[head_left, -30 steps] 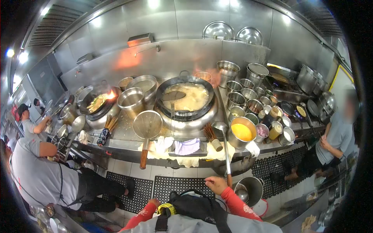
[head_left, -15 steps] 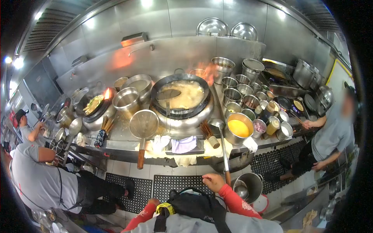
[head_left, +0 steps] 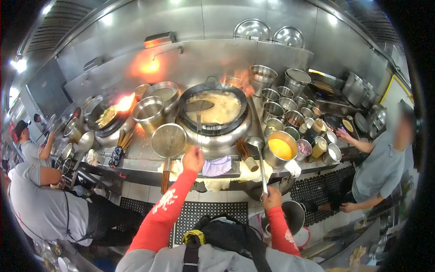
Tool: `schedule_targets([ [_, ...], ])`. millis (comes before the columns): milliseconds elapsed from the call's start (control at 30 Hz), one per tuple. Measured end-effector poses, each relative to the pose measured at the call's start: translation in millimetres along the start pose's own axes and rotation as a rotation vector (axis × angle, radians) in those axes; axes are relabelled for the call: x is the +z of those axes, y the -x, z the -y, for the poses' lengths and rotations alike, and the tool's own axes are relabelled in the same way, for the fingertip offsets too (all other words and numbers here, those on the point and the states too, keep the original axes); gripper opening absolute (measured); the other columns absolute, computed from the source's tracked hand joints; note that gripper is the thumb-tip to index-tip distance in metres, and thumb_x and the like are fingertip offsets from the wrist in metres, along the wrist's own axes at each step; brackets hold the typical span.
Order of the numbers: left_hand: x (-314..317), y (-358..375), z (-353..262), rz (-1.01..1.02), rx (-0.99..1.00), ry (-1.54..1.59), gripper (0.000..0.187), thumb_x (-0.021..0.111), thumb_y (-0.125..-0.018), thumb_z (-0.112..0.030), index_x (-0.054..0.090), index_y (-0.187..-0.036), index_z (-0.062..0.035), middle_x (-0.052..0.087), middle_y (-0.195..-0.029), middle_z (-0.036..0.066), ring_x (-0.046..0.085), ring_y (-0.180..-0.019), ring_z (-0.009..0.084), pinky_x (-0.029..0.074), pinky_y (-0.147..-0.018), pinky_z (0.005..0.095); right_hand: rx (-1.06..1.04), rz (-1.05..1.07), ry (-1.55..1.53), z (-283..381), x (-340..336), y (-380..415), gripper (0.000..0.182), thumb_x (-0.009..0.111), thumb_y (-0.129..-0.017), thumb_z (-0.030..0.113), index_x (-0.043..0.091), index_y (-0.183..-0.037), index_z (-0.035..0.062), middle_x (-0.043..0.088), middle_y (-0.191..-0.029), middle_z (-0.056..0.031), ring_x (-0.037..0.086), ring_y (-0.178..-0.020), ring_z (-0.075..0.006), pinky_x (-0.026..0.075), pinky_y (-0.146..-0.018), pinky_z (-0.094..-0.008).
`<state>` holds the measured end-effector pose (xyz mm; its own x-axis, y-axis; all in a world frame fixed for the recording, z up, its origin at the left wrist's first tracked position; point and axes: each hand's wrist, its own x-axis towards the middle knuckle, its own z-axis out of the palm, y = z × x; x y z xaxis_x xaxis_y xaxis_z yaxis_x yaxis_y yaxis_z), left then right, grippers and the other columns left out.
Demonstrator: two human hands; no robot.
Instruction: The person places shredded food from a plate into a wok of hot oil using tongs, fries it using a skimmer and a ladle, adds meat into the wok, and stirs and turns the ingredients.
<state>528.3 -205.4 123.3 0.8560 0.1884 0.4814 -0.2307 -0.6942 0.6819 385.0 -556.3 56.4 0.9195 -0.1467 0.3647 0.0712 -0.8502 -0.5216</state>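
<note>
My right hand is wrapped round the lower handle of a long steel ladle, whose bowl rests on the counter right of the big wok. My left hand is closed at the counter's front edge, by the handle end of a flat round wok skimmer. What its fingers hold is hidden; a white cloth lay there before. The skimmer's head lies over the bubbling, pale liquid in the wok. Left of my hand, a mesh strainer rests on the counter, its wooden handle past the edge.
Flames rise at the left wok. A pot of yellow liquid and several steel containers stand right. A bamboo brush and purple cloth lie in front. Co-workers stand left and right.
My left hand has reached forward from my waist to the counter edge and closed. My right hand has moved right and taken the ladle handle. The left wok's flame has grown.
</note>
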Motion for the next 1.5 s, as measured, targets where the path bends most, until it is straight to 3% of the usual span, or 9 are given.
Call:
schedule_targets([
  [100, 14.0, -40.5, -20.4, 0.065, 0.109, -0.299, 0.038, 0.062, -0.075, -0.018, 0.051, -0.109, -0.006, 0.052, -0.111, 0.019, 0.056, -0.096, 0.0367, 0.049, -0.074, 0.0416, 0.174, 0.086, 0.08, -7.5, 8.2, 6.0, 0.032, 0.063, -0.071, 0.014, 0.059, -0.102, 0.0046, 0.06, -0.094, -0.0198, 0.055, -0.09, -0.0392, 0.045, -0.08, -0.0454],
  [200, 22.0, -65.5, -38.0, 0.326, -0.048, -0.531, 0.06, 0.066, -0.07, -0.019, 0.041, -0.123, -0.0082, 0.035, -0.129, 0.021, 0.051, -0.105, 0.0415, 0.05, -0.078, 0.0433, 0.286, 0.178, 0.119, -14.9, 17.9, 13.2, 0.041, 0.064, -0.07, 0.015, 0.056, -0.109, 0.0051, 0.059, -0.094, -0.0215, 0.054, -0.091, -0.0412, 0.045, -0.08, -0.0467],
  [333, 29.2, -94.9, -22.8, 0.51, -0.149, -0.575, 0.082, 0.071, -0.068, -0.022, 0.026, -0.136, -0.0078, 0.036, -0.127, 0.024, 0.053, -0.106, 0.041, 0.048, -0.085, 0.0456, 0.361, 0.185, 0.037, -25.2, 32.9, 20.6, 0.048, 0.064, -0.07, 0.015, 0.053, -0.115, 0.0061, 0.059, -0.096, -0.0238, 0.055, -0.092, -0.042, 0.045, -0.08, -0.0463],
  [533, 33.3, -132.4, 20.0, 0.483, -0.145, -0.602, 0.059, 0.056, -0.079, -0.013, 0.029, -0.128, 0.0062, 0.052, -0.111, 0.027, 0.06, -0.096, 0.0402, 0.05, -0.08, 0.0447, 0.356, 0.16, 0.005, -43.8, 48.0, 37.0, 0.042, 0.063, -0.07, 0.012, 0.053, -0.111, 0.0067, 0.061, -0.092, -0.0222, 0.058, -0.088, -0.0414, 0.046, -0.078, -0.0456],
  [667, 14.3, -157.6, 14.2, 0.419, -0.169, -0.546, 0.037, 0.061, -0.074, -0.013, 0.058, -0.106, 0.0052, 0.062, -0.098, 0.026, 0.062, -0.094, 0.0371, 0.05, -0.082, 0.0416, 0.386, 0.246, -0.027, -36.6, 40.1, 33.0, 0.045, 0.063, -0.071, 0.013, 0.051, -0.114, 0.0077, 0.062, -0.094, -0.0214, 0.058, -0.089, -0.041, 0.046, -0.078, -0.0445],
  [967, -7.9, -176.6, -24.2, 0.309, -0.241, -0.505, 0.024, 0.064, -0.069, -0.017, 0.067, -0.082, 0.0027, 0.064, -0.088, 0.025, 0.063, -0.09, 0.0362, 0.05, -0.079, 0.0386, 0.38, 0.183, -0.185, -38.0, 31.4, 30.6, 0.053, 0.06, -0.074, 0.012, 0.046, -0.124, 0.0038, 0.061, -0.097, -0.0233, 0.058, -0.092, -0.0403, 0.046, -0.08, -0.0437],
  [1167, -28.2, -187.1, -0.9, 0.34, -0.325, -0.367, 0.023, 0.06, -0.069, -0.017, 0.066, -0.076, 0.0039, 0.063, -0.085, 0.026, 0.063, -0.087, 0.0363, 0.05, -0.078, 0.0384, 0.314, 0.112, -0.503, -41.0, 46.4, 41.8, 0.05, 0.056, -0.08, 0.005, 0.042, -0.128, -0.0022, 0.059, -0.082, -0.014, 0.058, -0.07, -0.0156, 0.047, -0.065, -0.0298],
  [1267, -22.8, -195.9, 25.5, 0.304, -0.272, -0.386, 0.023, 0.059, -0.069, -0.017, 0.065, -0.075, 0.0049, 0.063, -0.082, 0.026, 0.064, -0.085, 0.0361, 0.05, -0.078, 0.0385, 0.336, 0.124, -0.526, 1.7, 18.0, 23.7, 0.054, 0.059, -0.081, 0.01, 0.042, -0.131, 0.0034, 0.062, -0.086, -0.0209, 0.064, -0.076, -0.025, 0.049, -0.068, -0.0339],
  [1500, -22.2, -203.8, 21.4, 0.305, -0.227, -0.405, 0.019, 0.058, -0.069, -0.014, 0.065, -0.067, 0.0039, 0.064, -0.07, 0.023, 0.066, -0.075, 0.0338, 0.051, -0.071, 0.0377, -0.186, 0.089, -0.28, 67.7, -22.5, -76.3, 0.057, 0.057, -0.08, 0.01, 0.039, -0.134, 0.0085, 0.059, -0.087, -0.0204, 0.059, -0.08, -0.0357, 0.047, -0.072, -0.0413],
])
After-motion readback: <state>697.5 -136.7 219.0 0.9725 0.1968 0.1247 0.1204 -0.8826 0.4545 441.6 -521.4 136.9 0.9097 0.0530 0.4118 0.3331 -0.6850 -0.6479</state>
